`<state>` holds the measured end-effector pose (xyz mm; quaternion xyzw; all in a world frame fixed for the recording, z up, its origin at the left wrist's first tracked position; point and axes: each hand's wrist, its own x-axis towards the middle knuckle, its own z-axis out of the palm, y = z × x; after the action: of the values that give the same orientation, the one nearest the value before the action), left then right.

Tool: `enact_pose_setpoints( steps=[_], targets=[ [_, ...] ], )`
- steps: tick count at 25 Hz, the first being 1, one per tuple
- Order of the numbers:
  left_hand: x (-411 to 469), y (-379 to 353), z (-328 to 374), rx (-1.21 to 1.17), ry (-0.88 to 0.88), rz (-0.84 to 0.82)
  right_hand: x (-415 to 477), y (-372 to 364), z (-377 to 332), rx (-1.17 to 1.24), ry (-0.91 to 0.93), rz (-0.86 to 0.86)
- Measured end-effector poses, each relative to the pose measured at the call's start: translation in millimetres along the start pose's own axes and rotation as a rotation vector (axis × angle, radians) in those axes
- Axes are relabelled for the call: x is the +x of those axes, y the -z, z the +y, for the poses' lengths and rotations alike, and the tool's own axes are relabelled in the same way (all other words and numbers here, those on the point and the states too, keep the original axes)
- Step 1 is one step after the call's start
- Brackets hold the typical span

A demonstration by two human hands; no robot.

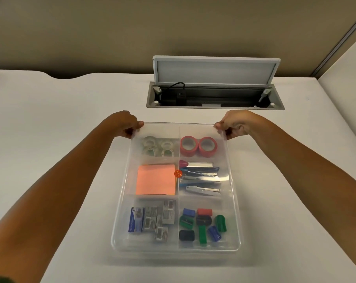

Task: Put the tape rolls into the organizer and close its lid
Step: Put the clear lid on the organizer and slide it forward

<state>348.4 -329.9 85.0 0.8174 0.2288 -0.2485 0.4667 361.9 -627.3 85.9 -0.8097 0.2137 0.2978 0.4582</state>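
On the white desk point(50, 139) your clear organizer point(175, 247) already holds the red tape rolls point(198, 147) and clear tape rolls point(157, 148) in its far compartments, while your left hand point(126, 123) and right hand point(235, 124) pinch the lid point(193, 127)'s far corners, not yet pressed shut.

My clear plastic organizer point(233, 201) sits on the white desk point(60, 119); both far compartments hold tape rolls point(198, 146), the open cable hatch point(215, 94) behind.
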Motion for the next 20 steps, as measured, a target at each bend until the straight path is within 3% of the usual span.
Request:
enact_pose_setpoints(
  steps=[7,11,14,15,17,19,20],
  targets=[
    [-1,3,2,-0.039,0.104,-0.073,4,0,-4,-0.109,-0.028,-0.048],
    [-3,8,-12,-0.286,0.136,-0.092,-5,17,2,0.144,-0.167,-0.162],
    [-8,3,-20,-0.441,0.081,-0.057,-10,12,10,0.282,-0.109,-0.128],
    [-11,-2,-24,-0.374,-0.002,0.020,-10,9,14,0.266,-0.010,-0.069],
    [-24,-17,-41,-0.013,-0.259,0.289,-18,1,29,0.166,0.262,0.082],
    [-49,-39,-65,0.349,-0.524,0.506,-32,-17,52,-0.077,0.485,0.230],
    [-61,-49,-76,0.459,-0.592,0.525,-40,-30,64,-0.229,0.550,0.284]
  ],
)
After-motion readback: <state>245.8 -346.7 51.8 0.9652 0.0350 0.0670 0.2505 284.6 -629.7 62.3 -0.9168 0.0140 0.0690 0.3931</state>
